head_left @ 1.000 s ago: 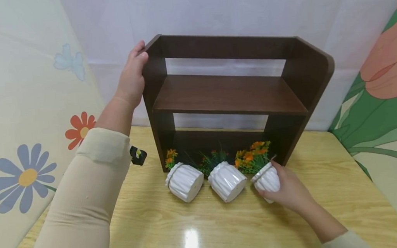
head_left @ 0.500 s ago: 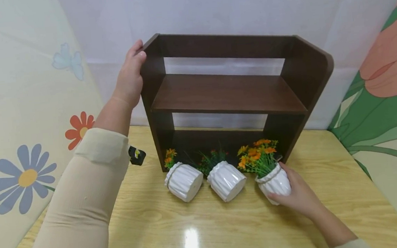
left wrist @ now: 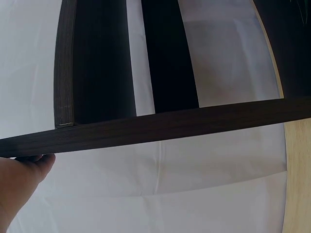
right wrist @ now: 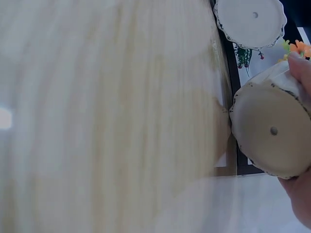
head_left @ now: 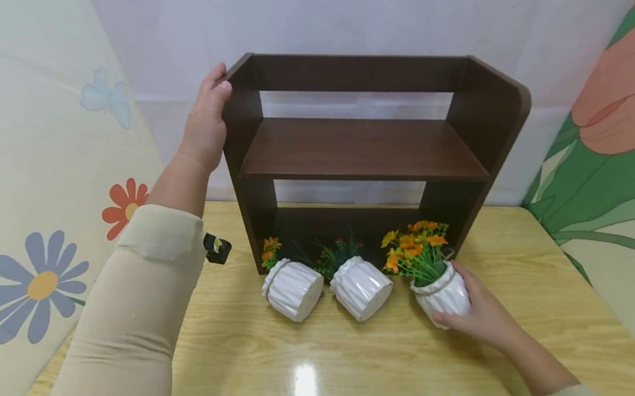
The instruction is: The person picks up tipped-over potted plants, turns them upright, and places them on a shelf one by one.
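Note:
A dark brown wooden shelf (head_left: 364, 151) stands at the back of a light wooden table (head_left: 320, 372). My left hand (head_left: 208, 123) grips the top of its left side panel; the left wrist view shows the panel edge (left wrist: 146, 131) with my thumb (left wrist: 29, 167) under it. My right hand (head_left: 480, 312) holds a white ribbed pot with orange flowers (head_left: 439, 291), tilted and lifted, in front of the shelf's right foot. The right wrist view shows that pot's underside (right wrist: 269, 131). Two more white pots (head_left: 293, 287) (head_left: 360, 286) lie on their sides before the shelf.
Padded panels printed with flowers stand at the left (head_left: 36, 183) and right (head_left: 611, 156), with a white sheet behind the shelf. A small black clip (head_left: 216, 247) sits by my left sleeve. The table's near part shows a light glare.
My right hand has raised the rightmost pot from lying on its side to nearly upright and drawn it slightly right. The left hand and shelf stayed in place.

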Demonstrator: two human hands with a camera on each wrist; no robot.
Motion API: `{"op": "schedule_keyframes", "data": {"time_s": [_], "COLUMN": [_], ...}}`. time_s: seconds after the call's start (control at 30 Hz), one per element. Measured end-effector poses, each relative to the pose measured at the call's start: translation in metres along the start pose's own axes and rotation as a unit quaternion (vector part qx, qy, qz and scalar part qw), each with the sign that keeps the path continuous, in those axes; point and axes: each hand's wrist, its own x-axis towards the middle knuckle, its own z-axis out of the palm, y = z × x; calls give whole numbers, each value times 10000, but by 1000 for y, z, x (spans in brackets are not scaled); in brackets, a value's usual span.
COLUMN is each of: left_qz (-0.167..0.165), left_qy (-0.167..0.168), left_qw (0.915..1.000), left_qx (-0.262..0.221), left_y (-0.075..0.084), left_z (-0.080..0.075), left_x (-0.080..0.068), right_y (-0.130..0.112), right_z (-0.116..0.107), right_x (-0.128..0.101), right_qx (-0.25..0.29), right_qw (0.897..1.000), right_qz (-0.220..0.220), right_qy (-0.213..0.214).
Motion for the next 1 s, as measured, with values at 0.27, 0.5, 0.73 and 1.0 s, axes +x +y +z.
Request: {"op": "schedule_keyframes", "data": {"time_s": [0.27, 0.5, 0.73, 1.0], "left_qz": [-72, -64, -79, -147], "left_qy": [-6, -1, 8, 4], "left_qw": [10000, 10000, 9999, 9998], "left_qx": [2, 16, 84, 121], "left_y": [0, 0, 0, 0], "left_z": [1, 1, 1, 2], "left_x": [1, 0, 0, 0], "right_y": [3, 3, 5, 7], "right_z": [-2, -2, -1, -1], "right_x": [-4, -11, -15, -22], "right_qx": [217, 477, 733, 982], "right_qw": [9994, 9982, 9965, 9943], "right_qz": [242, 365, 393, 400], "right_qy": [-105, -89, 37, 116]}}
